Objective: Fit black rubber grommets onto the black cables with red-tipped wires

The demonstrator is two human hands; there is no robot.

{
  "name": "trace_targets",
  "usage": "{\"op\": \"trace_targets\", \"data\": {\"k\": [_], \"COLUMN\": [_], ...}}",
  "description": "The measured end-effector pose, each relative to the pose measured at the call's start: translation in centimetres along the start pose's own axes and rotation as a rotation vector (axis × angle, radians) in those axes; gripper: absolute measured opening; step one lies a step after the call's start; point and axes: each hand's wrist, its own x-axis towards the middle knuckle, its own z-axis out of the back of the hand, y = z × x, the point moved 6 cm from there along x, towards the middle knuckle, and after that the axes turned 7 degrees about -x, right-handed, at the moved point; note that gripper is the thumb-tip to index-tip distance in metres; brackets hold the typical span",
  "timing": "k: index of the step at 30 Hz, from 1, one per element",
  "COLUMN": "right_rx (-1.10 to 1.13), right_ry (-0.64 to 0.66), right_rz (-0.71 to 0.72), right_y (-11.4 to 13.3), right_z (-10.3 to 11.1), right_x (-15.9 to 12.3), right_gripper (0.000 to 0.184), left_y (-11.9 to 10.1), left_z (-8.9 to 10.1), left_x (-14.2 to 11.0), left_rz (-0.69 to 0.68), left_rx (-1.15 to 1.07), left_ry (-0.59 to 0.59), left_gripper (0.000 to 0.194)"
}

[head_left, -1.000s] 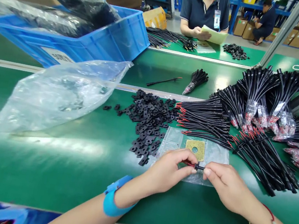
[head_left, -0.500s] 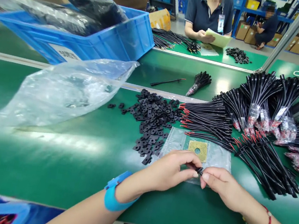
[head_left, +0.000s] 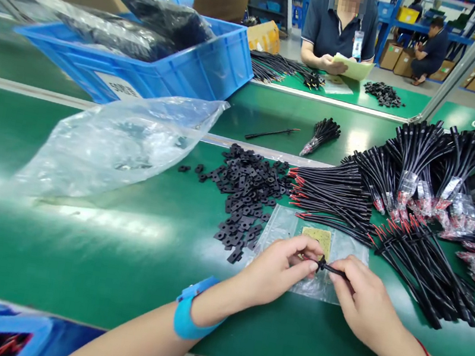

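Note:
A thin black cable (head_left: pixel 334 270) runs between my two hands above a clear plastic bag (head_left: pixel 278 223). My left hand (head_left: pixel 274 271) pinches its end, where a bit of red wire shows. Right at those fingertips, a small black flat piece (head_left: pixel 322 263) sits around the cable. My right hand (head_left: pixel 368 304) is closed on the cable's other side. Just behind the fingers, a yellow sponge square (head_left: pixel 317 236) lies on the bag, partly covered by my left hand. To the left is a heap of small black pieces with holes (head_left: pixel 248 180).
Black cables with red wire ends (head_left: pixel 335 187) lie behind the bag, with another pile (head_left: pixel 425 271) at right. Bundled cables (head_left: pixel 413 152) stack farther back. A large plastic bag (head_left: pixel 120 147) and blue bin (head_left: pixel 220 58) are at left. Across the bench, a person holds paper (head_left: pixel 354 68).
My right hand has shifted right, and a stretch of cable now shows between the hands. The small black piece is now seen around the cable. The whole view has shifted slightly.

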Motion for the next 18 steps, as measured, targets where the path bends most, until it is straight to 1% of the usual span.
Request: {"op": "trace_targets", "data": {"k": [3,6,8,10,11,13,16,18], "right_rx": [-0.153,-0.311,-0.395,-0.407,-0.380,-0.269,-0.049,0.114], "right_ry": [-0.072,-0.124,-0.133,-0.108,-0.077,0.025,0.235,0.365], "right_rz": [0.097,0.156,0.175,0.155,0.131,0.056,-0.071,-0.156], "right_y": [0.3,0.6,0.9,1.1,1.0,0.7,0.0,-0.7], "right_z": [0.5,0.8,0.7,0.6,0.5,0.2,-0.7,-1.4], "right_x": [-0.1,-0.3,-0.6,-0.7,-0.7,-0.7,-0.7,-0.7], "right_gripper": [0.016,0.020,0.022,0.024,0.026,0.027,0.029,0.031], "left_y": [-0.6,-1.1,-1.2,-1.1,-1.0,-0.9,-0.8,-0.8], "left_z": [0.3,0.3,0.1,-0.3,-0.6,-1.0,-1.7,-2.1], "left_x": [-0.1,-0.3,-0.4,-0.5,-0.6,-0.6,-0.8,-0.9], "left_rz": [-0.086,-0.149,-0.170,-0.181,-0.181,-0.181,-0.224,-0.265], "left_rx": [0.138,0.235,0.275,0.308,0.324,0.358,0.408,0.426], "left_ry": [-0.037,-0.061,-0.050,-0.023,-0.005,0.026,0.088,0.154], "left_gripper": [0.018,0.016,0.016,0.016,0.016,0.016,0.017,0.017]}}
